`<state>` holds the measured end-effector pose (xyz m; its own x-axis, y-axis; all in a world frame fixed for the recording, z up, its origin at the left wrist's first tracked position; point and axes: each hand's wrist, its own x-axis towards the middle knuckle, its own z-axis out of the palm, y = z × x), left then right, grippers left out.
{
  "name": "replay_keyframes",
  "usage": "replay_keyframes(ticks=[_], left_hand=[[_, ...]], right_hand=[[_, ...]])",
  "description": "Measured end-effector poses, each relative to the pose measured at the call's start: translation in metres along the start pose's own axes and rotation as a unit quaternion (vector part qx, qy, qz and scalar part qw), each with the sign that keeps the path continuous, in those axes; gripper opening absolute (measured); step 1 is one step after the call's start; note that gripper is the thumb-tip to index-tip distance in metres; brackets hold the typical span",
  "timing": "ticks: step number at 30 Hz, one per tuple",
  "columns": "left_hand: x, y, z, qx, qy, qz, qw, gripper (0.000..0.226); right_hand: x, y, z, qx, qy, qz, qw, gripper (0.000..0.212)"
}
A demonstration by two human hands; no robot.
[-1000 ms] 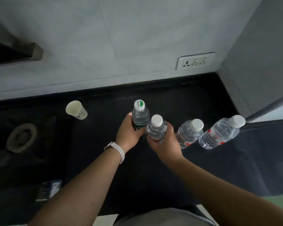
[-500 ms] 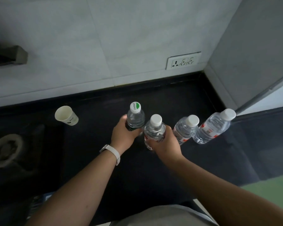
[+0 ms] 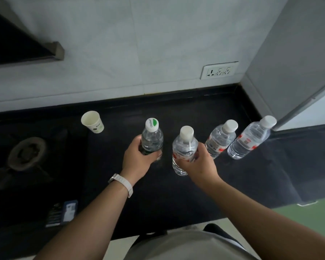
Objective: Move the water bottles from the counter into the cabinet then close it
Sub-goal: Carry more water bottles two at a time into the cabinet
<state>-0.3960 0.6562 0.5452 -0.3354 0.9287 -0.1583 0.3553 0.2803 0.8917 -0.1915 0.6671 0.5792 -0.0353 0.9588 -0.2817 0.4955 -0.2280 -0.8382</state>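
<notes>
Gap now parts left hand (image 3: 137,162) gripping green-logo bottle (image 3: 152,140) from right hand (image 3: 199,166) gripping red-labelled bottle (image 3: 185,146).

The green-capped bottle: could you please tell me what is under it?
Black counter shows around the green-capped bottle. The left hand grips its lower part and covers its base, so whether it rests on the counter cannot be seen.

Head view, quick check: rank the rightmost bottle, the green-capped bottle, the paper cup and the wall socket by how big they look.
1. Rightmost bottle.
2. Green-capped bottle, its base hidden by the left hand.
3. Wall socket and paper cup: nearly alike, and the socket is farther off, so unranked.
</notes>
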Motion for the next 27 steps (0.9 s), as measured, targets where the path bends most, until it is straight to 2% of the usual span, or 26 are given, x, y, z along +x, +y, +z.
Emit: replay_keyframes(ticks=[7,13,16,21,27], left_hand=[[-0.048,0.020,-0.010,-0.016,0.093,-0.015,0.995,0.048],[-0.098,0.032,-0.006,-0.056,0.185,-0.057,0.980,0.051],[-0.124,0.031,-0.005,-0.077,0.237,-0.083,0.965,0.060],[-0.179,0.031,-0.005,-0.122,0.328,-0.107,0.931,0.053],[-0.236,0.018,-0.025,-0.121,0.414,-0.130,0.893,0.059]], right_hand=[[-0.012,-0.012,-0.016,-0.004,-0.073,-0.068,0.995,0.051],[-0.026,-0.014,-0.034,0.019,-0.158,-0.109,0.981,0.052],[-0.034,-0.010,-0.036,0.022,-0.208,-0.126,0.970,0.054],[-0.053,-0.011,-0.026,0.005,-0.281,-0.148,0.948,0.052],[-0.086,-0.022,-0.007,-0.006,-0.362,-0.187,0.913,0.050]])
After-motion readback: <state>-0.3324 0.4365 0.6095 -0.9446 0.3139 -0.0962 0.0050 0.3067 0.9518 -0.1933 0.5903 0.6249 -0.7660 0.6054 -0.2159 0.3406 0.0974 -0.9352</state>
